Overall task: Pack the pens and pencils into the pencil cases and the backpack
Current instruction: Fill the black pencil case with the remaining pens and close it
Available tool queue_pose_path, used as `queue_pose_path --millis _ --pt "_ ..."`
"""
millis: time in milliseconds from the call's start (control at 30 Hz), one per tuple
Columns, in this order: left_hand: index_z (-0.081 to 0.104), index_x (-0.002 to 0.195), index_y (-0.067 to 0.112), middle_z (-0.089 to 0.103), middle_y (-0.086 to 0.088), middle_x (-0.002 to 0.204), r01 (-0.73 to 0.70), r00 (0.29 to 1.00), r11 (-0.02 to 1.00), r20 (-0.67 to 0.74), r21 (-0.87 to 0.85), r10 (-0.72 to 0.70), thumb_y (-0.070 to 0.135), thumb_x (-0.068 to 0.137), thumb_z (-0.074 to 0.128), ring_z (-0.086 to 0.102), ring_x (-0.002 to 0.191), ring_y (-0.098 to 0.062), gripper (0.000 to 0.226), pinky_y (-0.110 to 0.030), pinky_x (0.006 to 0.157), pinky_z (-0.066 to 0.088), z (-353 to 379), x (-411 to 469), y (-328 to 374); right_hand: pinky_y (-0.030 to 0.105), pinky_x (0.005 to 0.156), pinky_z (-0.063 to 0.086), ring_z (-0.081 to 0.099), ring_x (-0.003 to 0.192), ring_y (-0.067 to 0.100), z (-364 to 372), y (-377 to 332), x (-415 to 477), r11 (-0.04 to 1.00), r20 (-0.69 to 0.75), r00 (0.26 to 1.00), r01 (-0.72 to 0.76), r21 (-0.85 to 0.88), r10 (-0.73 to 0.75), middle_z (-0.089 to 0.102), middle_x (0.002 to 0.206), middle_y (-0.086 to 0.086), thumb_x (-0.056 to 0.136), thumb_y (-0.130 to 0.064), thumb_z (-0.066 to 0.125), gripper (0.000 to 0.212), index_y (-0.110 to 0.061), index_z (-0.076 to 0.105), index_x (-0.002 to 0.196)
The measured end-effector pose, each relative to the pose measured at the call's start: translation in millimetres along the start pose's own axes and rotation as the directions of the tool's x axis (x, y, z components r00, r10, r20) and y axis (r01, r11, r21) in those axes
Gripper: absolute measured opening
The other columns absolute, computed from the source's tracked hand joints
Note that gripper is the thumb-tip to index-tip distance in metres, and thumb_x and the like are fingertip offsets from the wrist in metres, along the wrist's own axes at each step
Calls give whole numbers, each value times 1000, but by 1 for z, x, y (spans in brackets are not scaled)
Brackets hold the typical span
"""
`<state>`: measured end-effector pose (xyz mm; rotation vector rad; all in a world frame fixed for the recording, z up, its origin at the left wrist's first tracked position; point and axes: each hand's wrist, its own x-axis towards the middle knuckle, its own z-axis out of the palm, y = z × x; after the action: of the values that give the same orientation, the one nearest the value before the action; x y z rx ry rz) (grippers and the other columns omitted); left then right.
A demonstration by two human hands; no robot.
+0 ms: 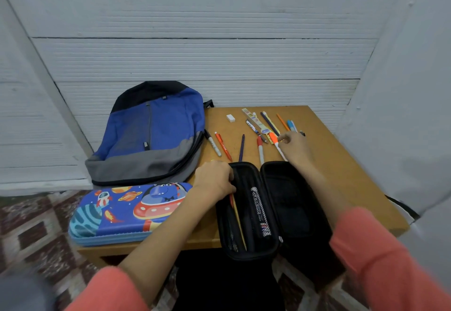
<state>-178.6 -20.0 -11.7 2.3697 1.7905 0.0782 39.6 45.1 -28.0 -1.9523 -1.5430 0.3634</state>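
An open black pencil case lies at the table's front edge with a yellow pencil and a mesh-patterned pen inside. My left hand holds the yellow pencil's top end at the case's left rim. My right hand pinches an orange-capped white pen among the loose pens at the back right. A closed blue space-print pencil case lies front left. Behind it lies the blue and grey backpack, zipped.
Loose on the wooden table are a white eraser, a black marker, an orange pen, a dark blue pen and a red-capped marker. A white panelled wall stands behind.
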Motion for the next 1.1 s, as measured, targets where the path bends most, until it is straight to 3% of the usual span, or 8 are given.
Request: queue_pose_path --millis 67,200,333,400,600,867,967,1100 --pt "69 111 26 64 -1 108 -2 1000 1000 7 -2 2 40 85 68 60 101 -20 30 -28 70 44 0 2 0 39 83 50 58 100 32 3 17 20 985 53 998 46 -166 -38 61 115 15 92 -15 52 29 -6 66 117" --pt "69 110 25 65 -1 108 -3 1000 1000 15 -11 3 40 84 69 60 99 -21 31 -28 71 45 -1 4 -1 40 84 43 51 106 39 13 39 37 935 162 986 102 -339 -49 57 115 21 97 -30 44 36 0 62 103" --pt "69 111 26 65 0 107 -13 1000 1000 18 -25 13 42 83 70 61 99 -20 32 -29 71 46 0 5 -4 47 99 41 41 127 34 18 40 32 907 205 978 123 -403 -42 45 139 12 100 -47 35 50 -14 52 133" --pt "68 112 26 65 0 108 -15 1000 1000 27 -28 15 43 83 70 61 99 -20 33 -29 72 46 1 6 -5 47 101 41 38 130 33 20 41 31 900 194 980 118 -419 -38 42 143 10 100 -49 33 51 -19 48 138" --pt "67 112 27 65 0 109 -5 999 1000 42 -28 6 42 82 71 60 101 -21 34 -30 74 48 1 7 -5 47 100 39 37 131 36 17 39 35 898 205 978 113 -424 -27 41 145 13 100 -51 31 55 -17 47 140" --pt "68 112 24 65 0 108 1 999 1000 45 -20 0 42 83 69 60 99 -20 34 -29 73 48 -1 5 -3 37 76 45 57 97 35 14 41 35 929 67 998 31 -368 -7 62 106 19 100 -44 37 52 -1 65 99" --pt "68 111 22 65 -1 107 4 999 1000 46 -16 -3 42 84 69 60 98 -19 33 -28 69 44 -1 5 -2 36 72 45 58 92 33 10 40 30 926 -19 999 28 -376 -38 61 107 19 100 -34 39 43 0 64 104" --pt "68 111 23 65 0 107 6 999 1000 35 -26 -6 41 84 69 60 98 -18 32 -27 69 42 -1 4 -2 33 70 41 55 99 31 10 43 29 886 47 998 63 -459 -47 57 112 15 101 -34 38 40 -6 65 107"
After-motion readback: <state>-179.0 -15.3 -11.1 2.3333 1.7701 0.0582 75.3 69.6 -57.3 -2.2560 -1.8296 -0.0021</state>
